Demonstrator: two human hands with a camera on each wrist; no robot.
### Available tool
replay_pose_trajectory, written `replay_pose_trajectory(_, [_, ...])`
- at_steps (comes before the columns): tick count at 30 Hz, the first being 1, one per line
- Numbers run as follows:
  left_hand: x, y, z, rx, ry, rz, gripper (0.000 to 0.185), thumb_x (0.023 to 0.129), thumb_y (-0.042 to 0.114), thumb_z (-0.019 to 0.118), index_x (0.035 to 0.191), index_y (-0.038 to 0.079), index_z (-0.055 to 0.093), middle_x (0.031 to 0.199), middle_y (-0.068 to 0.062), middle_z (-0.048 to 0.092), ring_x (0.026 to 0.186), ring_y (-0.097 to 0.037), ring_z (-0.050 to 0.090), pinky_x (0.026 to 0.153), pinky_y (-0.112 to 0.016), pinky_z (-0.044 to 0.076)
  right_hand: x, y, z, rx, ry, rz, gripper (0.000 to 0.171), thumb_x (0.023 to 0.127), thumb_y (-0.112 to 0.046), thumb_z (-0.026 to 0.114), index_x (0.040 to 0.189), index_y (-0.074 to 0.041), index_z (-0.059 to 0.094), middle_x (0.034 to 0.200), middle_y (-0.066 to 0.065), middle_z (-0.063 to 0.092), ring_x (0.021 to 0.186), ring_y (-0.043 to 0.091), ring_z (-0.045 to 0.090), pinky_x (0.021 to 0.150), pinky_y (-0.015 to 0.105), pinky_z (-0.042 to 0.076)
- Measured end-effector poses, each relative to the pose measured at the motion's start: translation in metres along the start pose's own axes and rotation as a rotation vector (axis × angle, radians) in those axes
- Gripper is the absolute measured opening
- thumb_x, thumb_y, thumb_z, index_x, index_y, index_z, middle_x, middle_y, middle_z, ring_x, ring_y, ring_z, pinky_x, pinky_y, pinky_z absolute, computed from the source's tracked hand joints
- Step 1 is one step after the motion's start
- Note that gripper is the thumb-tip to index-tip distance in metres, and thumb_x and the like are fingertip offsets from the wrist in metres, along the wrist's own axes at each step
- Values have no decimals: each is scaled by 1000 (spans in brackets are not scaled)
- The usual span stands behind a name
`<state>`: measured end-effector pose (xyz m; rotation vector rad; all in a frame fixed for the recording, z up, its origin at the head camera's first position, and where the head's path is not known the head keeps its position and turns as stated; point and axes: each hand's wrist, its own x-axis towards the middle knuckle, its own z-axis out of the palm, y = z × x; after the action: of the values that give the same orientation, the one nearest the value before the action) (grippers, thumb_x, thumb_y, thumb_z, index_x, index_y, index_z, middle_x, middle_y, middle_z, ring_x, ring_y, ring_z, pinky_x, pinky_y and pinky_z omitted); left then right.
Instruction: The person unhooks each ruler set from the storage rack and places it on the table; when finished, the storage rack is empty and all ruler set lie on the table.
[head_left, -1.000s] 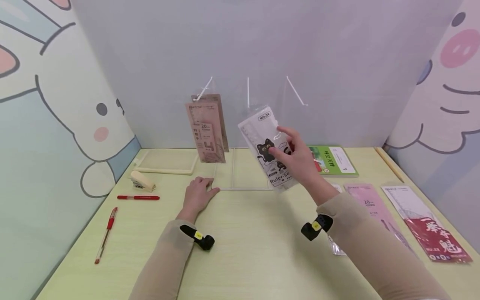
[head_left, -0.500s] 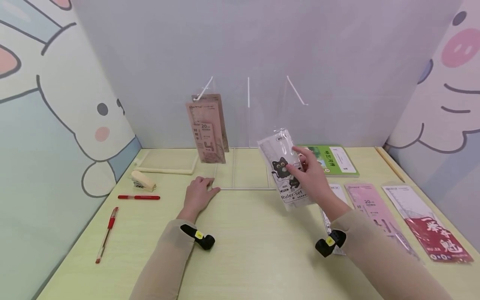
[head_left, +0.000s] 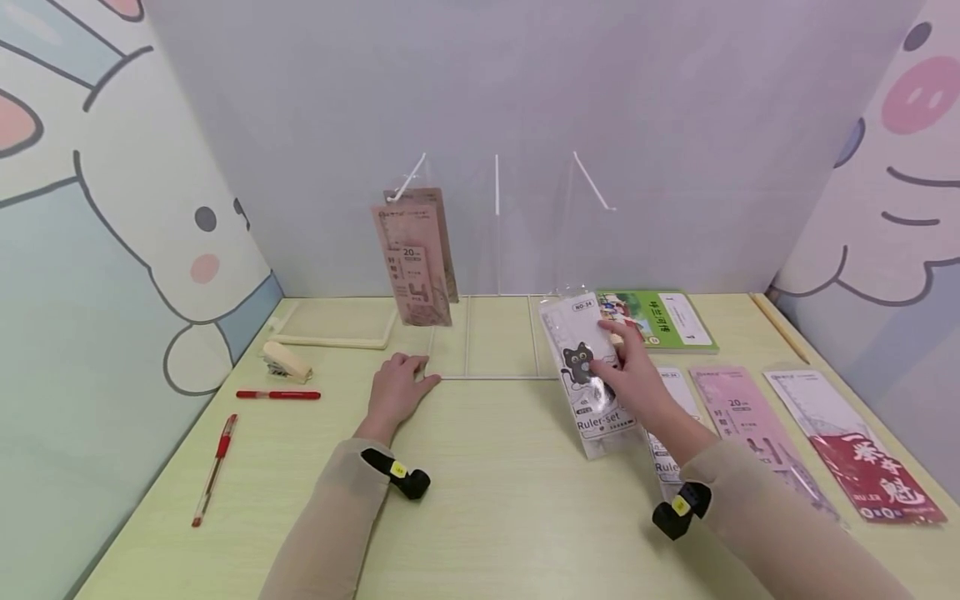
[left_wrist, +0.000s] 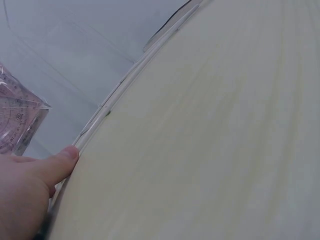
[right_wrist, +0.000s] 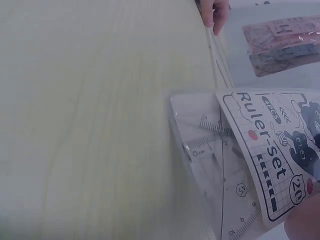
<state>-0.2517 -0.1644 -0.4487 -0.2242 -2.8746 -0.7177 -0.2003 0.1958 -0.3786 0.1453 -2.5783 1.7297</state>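
Observation:
My right hand (head_left: 637, 383) pinches the right edge of a clear ruler set packet (head_left: 576, 333) with a black cat and "Ruler-set" on its card. The packet is tilted above the table, in front of the rack. In the right wrist view, clear rulers (right_wrist: 210, 165) show beside the card. My left hand (head_left: 393, 390) grips the front left corner of the white wire display rack (head_left: 495, 378); its thumb lies along the rod in the left wrist view. Pink and brown ruler packets (head_left: 412, 267) hang from the rack's left hook. The middle hook (head_left: 497, 187) and right hook (head_left: 594, 182) are bare.
Right of the rack lie a green book (head_left: 678, 321), a pencil-like stick (head_left: 780, 329), another cat ruler packet (head_left: 667, 467), a pink packet (head_left: 738, 408) and a red-white packet (head_left: 862, 454). At left are a stapler (head_left: 285, 362), red pens (head_left: 277, 395) and a cream frame (head_left: 330, 343).
My right hand has brought the ruler set packet down and to the right, away from the rack's middle hook, and turned it more upright. The left hand has stayed at the rack's corner.

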Motion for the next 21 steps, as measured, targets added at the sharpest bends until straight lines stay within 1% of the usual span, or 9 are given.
replay_pose_trajectory(2, [0, 0, 0, 0, -3, -1, 47, 89, 40, 62, 125, 9, 60, 118, -15, 53, 106, -33, 49, 90, -51, 37, -3, 4, -1, -15, -30, 20, 74, 90, -18, 62, 148, -30, 18, 114, 24, 53, 85, 29, 62, 67, 40, 53])
replay_pose_trajectory(5, [1, 0, 0, 0, -4, -1, 48, 89, 40, 62, 125, 9, 60, 118, -15, 53, 106, -33, 48, 90, -51, 37, -7, 11, -2, -102, -55, 35, 81, 88, -31, 66, 149, -36, 12, 126, 27, 46, 95, 31, 61, 76, 42, 51])
replay_pose_trajectory(7, [1, -1, 1, -2, -2, -3, 48, 89, 40, 62, 125, 9, 60, 118, -15, 53, 106, -33, 48, 90, -50, 37, -10, 15, -2, -145, -71, 56, 84, 87, -38, 66, 148, -40, 10, 129, 28, 45, 95, 33, 62, 78, 45, 50])
replay_pose_trajectory(9, [1, 0, 1, 0, 0, -6, 47, 89, 40, 62, 124, 9, 61, 118, -15, 53, 106, -33, 49, 90, -50, 37, -12, 20, -2, -199, -74, 60, 83, 85, -46, 65, 148, -40, 11, 130, 27, 44, 95, 32, 62, 81, 47, 48])
replay_pose_trajectory(12, [0, 0, 1, 2, 0, -10, 47, 89, 40, 62, 124, 9, 61, 118, -15, 53, 106, -33, 49, 90, -50, 38, -16, 27, 0, -254, -75, 27, 79, 87, -48, 62, 149, -31, 16, 131, 26, 43, 101, 34, 59, 88, 52, 44])
replay_pose_trajectory(14, [0, -1, 2, 3, -2, -11, 47, 89, 41, 62, 124, 9, 61, 118, -15, 53, 106, -33, 49, 90, -50, 38, -19, 31, 2, -317, -63, -25, 76, 89, -46, 60, 149, -22, 21, 137, 25, 37, 114, 37, 50, 96, 55, 37])
replay_pose_trajectory(16, [0, -1, 2, 3, -3, -10, 47, 89, 41, 62, 124, 9, 61, 118, -15, 53, 106, -33, 49, 91, -50, 37, -24, 34, 5, -364, -55, -75, 73, 90, -41, 60, 147, -14, 24, 139, 25, 33, 122, 40, 40, 99, 56, 32])
replay_pose_trajectory(19, [0, -1, 2, 2, -3, -7, 47, 89, 41, 62, 124, 9, 60, 118, -15, 53, 106, -33, 48, 91, -50, 37, -31, 35, 8, -426, -34, -136, 70, 90, -37, 61, 145, -9, 28, 134, 25, 36, 120, 38, 40, 97, 55, 34])
replay_pose_trajectory(21, [0, 0, 2, 2, 1, -9, 47, 89, 41, 62, 124, 9, 61, 118, -15, 53, 107, -33, 48, 91, -50, 37, -34, 36, 8, -467, -10, -171, 70, 89, -35, 64, 143, -7, 31, 126, 25, 42, 111, 35, 45, 92, 54, 38])
